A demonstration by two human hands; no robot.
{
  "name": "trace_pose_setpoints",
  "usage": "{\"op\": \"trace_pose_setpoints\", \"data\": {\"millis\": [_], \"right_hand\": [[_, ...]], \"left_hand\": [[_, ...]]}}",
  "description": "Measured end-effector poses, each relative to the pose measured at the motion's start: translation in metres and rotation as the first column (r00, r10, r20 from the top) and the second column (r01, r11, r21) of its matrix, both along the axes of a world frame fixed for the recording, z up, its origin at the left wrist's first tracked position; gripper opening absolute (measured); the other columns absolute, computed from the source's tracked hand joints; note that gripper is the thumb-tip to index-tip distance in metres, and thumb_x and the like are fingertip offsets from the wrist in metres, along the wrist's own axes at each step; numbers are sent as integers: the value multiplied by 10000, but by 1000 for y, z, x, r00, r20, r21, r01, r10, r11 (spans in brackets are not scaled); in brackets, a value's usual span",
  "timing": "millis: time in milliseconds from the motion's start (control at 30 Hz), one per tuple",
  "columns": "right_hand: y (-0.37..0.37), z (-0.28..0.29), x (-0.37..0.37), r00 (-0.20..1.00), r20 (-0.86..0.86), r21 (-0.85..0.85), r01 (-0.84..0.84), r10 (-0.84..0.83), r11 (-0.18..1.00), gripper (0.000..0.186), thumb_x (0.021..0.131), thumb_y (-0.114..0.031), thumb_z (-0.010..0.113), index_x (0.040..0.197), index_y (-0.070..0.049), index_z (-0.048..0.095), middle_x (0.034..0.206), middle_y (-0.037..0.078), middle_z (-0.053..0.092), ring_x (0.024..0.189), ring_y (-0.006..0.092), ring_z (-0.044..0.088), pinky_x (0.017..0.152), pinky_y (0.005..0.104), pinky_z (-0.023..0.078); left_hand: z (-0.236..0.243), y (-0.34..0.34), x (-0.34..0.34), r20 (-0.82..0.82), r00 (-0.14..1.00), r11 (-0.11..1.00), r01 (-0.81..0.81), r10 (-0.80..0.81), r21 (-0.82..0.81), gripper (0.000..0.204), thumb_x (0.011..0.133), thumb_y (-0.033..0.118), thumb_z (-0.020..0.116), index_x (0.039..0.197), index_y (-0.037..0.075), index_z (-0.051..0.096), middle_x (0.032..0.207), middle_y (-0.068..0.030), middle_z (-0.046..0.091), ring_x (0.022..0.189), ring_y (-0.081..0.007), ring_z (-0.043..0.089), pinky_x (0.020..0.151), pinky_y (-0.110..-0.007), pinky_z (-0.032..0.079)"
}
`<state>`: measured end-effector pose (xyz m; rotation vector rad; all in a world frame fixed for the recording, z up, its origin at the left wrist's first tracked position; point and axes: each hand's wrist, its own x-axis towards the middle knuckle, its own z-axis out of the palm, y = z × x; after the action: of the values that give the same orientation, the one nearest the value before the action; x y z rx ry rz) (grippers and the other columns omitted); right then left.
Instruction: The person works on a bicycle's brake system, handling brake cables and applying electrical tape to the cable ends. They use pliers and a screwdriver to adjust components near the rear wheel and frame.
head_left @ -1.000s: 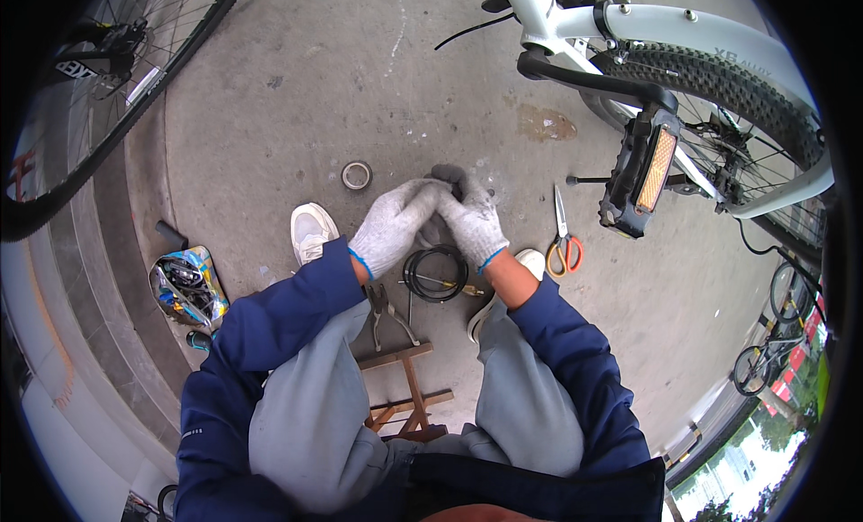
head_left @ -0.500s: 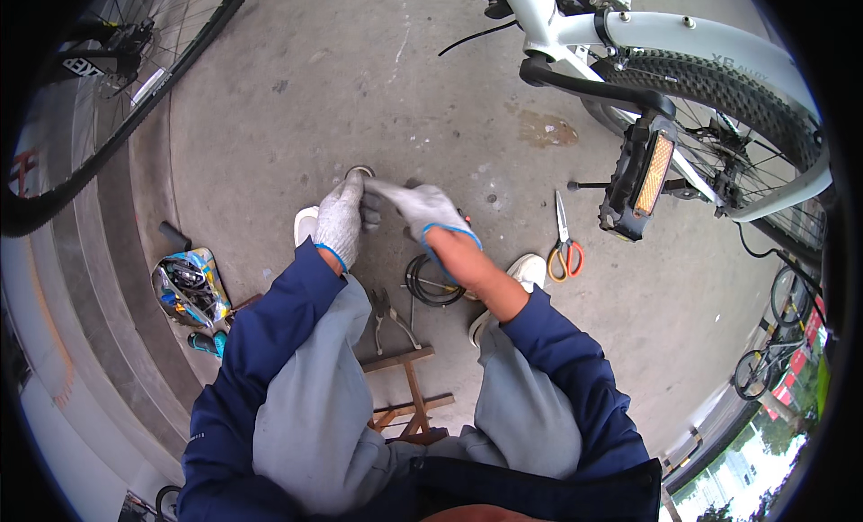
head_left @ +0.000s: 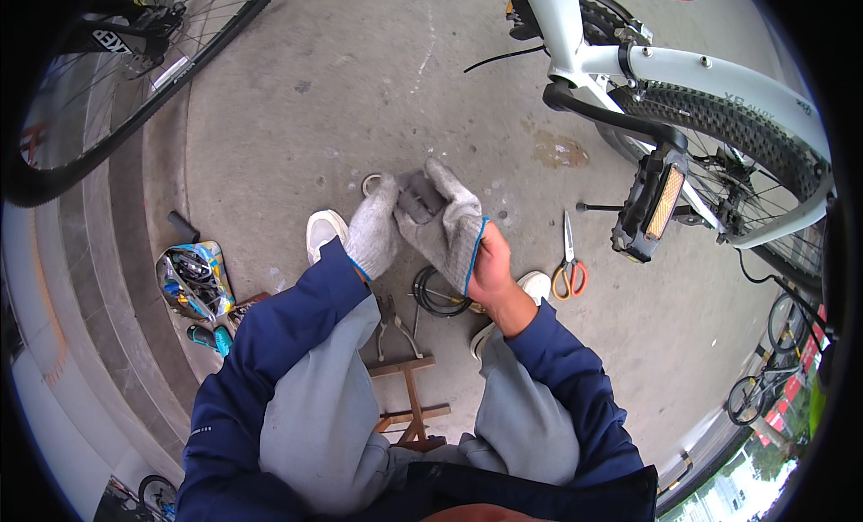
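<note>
In the head view my left hand (head_left: 376, 230), in a grey knit glove, pinches the glove of my right hand (head_left: 445, 221) near its fingers. That right glove has slipped partway up, baring the heel and thumb side of the hand below the blue cuff. My right fingers are hidden in the bunched fabric. Partly behind my left hand lies a tape roll (head_left: 368, 182). Below my hands are a coiled black cable (head_left: 440, 306) and pliers (head_left: 403, 336). Orange-handled scissors (head_left: 569, 278) lie to the right, near my shoe.
A white bicycle (head_left: 683, 59) fills the upper right; another wheel (head_left: 225, 45) is upper left. A tool bag (head_left: 193, 281) and teal-black tools (head_left: 216, 340) sit left, beside grey steps (head_left: 135, 297). A wooden frame (head_left: 412, 392) is between my legs. More bicycles (head_left: 764, 378) stand far right.
My right glove's cuff has moved from the wrist up onto the hand, exposing more skin. Both hands have shifted right since half a second ago, and the view has turned slightly.
</note>
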<state>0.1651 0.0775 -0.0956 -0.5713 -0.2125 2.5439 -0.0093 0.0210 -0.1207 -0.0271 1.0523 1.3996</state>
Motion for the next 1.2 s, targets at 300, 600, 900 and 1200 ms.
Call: {"op": "trace_pose_setpoints", "data": {"millis": [300,600,900,1200], "right_hand": [[-23,-19,-10,993,-81,-91,-91,84,992,573,1085,-151,516,1643,-27,466,1613,69,567,1466,219,532,1275,404,364],[-44,-27,-10,805,354,50,-525,476,850,584,1053,-93,512,1629,-3,481,1621,74,546,1480,172,523,1216,328,428],[-43,-28,7,682,489,166,-685,544,710,328,1139,-83,519,1441,-17,628,1272,67,740,1117,149,717,1012,332,589],[-27,-45,33,617,638,117,-669,461,734,259,1117,-81,573,1355,-30,662,1194,47,748,1045,114,704,938,293,590]], "left_hand": [[-8,17,-50,-212,965,964,-192,152,-185,424,1176,389,544,1345,27,685,1276,-106,751,1161,-204,720,1026,-369,574],[3,-39,-29,-105,963,945,217,-249,-244,454,1152,471,566,1265,46,677,1148,-89,752,1015,-233,742,889,-408,615],[-21,-35,-123,-825,476,896,-151,-304,-418,532,1056,431,703,1307,-39,700,1152,-161,803,986,-295,771,935,-396,603],[-66,-12,-78,-587,-526,531,273,-616,-802,266,924,246,755,1131,83,717,1035,-177,772,972,-409,758,847,-528,608]]}}
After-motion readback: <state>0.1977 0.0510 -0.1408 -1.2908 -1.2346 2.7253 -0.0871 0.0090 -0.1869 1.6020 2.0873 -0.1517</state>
